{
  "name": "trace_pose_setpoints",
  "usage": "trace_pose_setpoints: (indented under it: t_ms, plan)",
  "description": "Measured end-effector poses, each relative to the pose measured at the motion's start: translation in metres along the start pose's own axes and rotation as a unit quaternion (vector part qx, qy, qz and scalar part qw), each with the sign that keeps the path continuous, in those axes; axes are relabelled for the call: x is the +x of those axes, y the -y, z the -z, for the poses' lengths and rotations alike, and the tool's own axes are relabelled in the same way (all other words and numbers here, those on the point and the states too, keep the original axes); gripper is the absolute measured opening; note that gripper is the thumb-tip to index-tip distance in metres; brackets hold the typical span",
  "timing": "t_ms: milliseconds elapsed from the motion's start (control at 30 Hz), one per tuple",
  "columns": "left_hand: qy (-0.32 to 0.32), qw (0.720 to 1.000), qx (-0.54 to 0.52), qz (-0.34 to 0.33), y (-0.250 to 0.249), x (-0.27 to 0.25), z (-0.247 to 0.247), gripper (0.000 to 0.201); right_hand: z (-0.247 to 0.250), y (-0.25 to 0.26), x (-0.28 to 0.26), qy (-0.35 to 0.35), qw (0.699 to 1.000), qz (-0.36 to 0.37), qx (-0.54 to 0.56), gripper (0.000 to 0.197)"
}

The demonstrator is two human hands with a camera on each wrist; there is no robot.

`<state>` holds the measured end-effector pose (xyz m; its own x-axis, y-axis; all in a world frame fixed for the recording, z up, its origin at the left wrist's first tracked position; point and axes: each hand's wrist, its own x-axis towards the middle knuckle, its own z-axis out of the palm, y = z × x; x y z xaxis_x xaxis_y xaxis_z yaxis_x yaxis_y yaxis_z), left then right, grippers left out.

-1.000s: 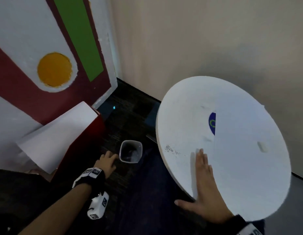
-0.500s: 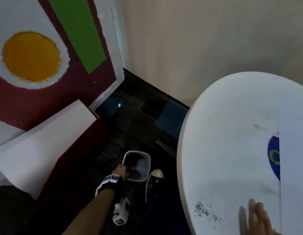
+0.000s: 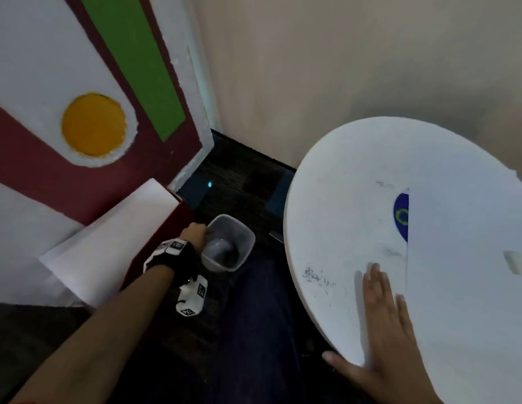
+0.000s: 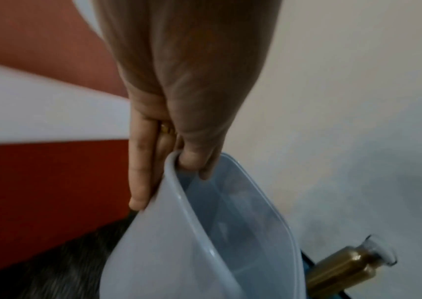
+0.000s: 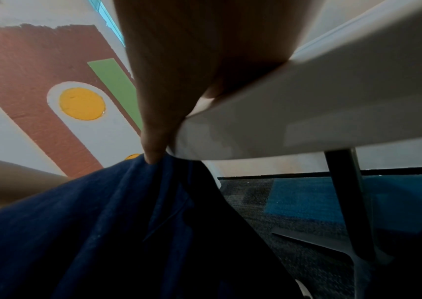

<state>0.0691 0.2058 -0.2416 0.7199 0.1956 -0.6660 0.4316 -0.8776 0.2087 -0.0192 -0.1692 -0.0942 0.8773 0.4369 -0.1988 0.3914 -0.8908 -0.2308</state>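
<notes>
A translucent plastic bin [image 3: 228, 243] hangs low beside the round white table [image 3: 356, 199]. My left hand [image 3: 195, 233] grips its near rim. In the left wrist view the bin [image 4: 179, 242] fills the lower middle, and my left hand [image 4: 176, 153] pinches its rim with the thumb inside and the fingers [image 4: 138, 182] outside. My right hand [image 3: 382, 325] lies flat on the table top near its front edge, fingers straight. The right wrist view shows the right hand [image 5: 179, 85] on the table rim [image 5: 294, 113], thumb [image 5: 153, 149] hanging off the edge.
A painted white foam board [image 3: 78, 97] with maroon, green and yellow shapes leans at the left, with a red and white folded board [image 3: 113, 240] in front. A brass bottle [image 4: 343, 267] lies beyond the bin. A black table leg [image 5: 348, 198] stands on dark carpet. A beige wall [image 3: 341, 68] is behind.
My left hand reached the bin, took hold of its rim and lifted it off the floor. The right hand has stayed flat on the table while the head view shifted.
</notes>
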Motion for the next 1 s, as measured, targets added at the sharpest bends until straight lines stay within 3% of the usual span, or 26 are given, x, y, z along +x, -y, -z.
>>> trace_pose_setpoints:
  t_ms: [33, 200, 267, 367, 500, 533, 600, 700, 833, 933, 1000]
  plan:
    - [-0.021, 1.000, -0.007, -0.012, 0.002, -0.011, 0.019, 0.041, 0.003, 0.001, 0.000, 0.025, 1.000, 0.002, 0.018, 0.119]
    - [-0.095, 0.987, -0.118, -0.049, -0.015, -0.083, 0.097, 0.055, 0.003, -0.003, -0.005, 0.014, 0.999, 0.016, 0.028, 0.117]
    - [-0.106, 0.989, -0.084, -0.052, -0.025, -0.104, 0.112, 0.080, 0.003, -0.004, -0.005, 0.016, 0.999, 0.015, 0.037, 0.119]
    - [-0.118, 0.990, -0.048, -0.059, -0.043, -0.136, 0.117, 0.092, 0.004, -0.004, -0.005, 0.021, 0.999, 0.020, 0.041, 0.126]
    - [-0.144, 0.989, -0.006, -0.018, -0.077, -0.168, 0.086, 0.066, 0.009, 0.000, -0.006, 0.029, 0.997, 0.016, 0.066, 0.139]
    - [-0.141, 0.990, 0.008, -0.003, -0.085, -0.174, 0.075, 0.052, 0.009, 0.004, -0.004, 0.024, 0.996, 0.002, 0.081, 0.138]
    - [-0.116, 0.993, -0.001, 0.013, -0.098, -0.187, 0.049, 0.034, 0.012, 0.016, 0.000, 0.007, 0.994, -0.031, 0.108, 0.117]
    - [-0.100, 0.994, -0.042, 0.023, -0.110, -0.204, 0.011, 0.032, 0.008, 0.036, 0.011, -0.003, 0.993, -0.048, 0.109, 0.083]
    - [-0.096, 0.988, -0.114, 0.039, -0.117, -0.220, -0.018, 0.040, -0.004, 0.070, 0.019, 0.002, 0.995, 0.015, 0.102, 0.087]
    - [-0.124, 0.976, -0.170, 0.050, -0.115, -0.223, -0.017, 0.039, 0.000, 0.085, 0.018, 0.042, 0.973, 0.104, 0.200, 0.060]
    - [-0.135, 0.972, -0.184, 0.049, -0.114, -0.223, -0.011, 0.037, 0.006, 0.080, 0.017, 0.012, 0.950, 0.121, 0.289, 0.054]
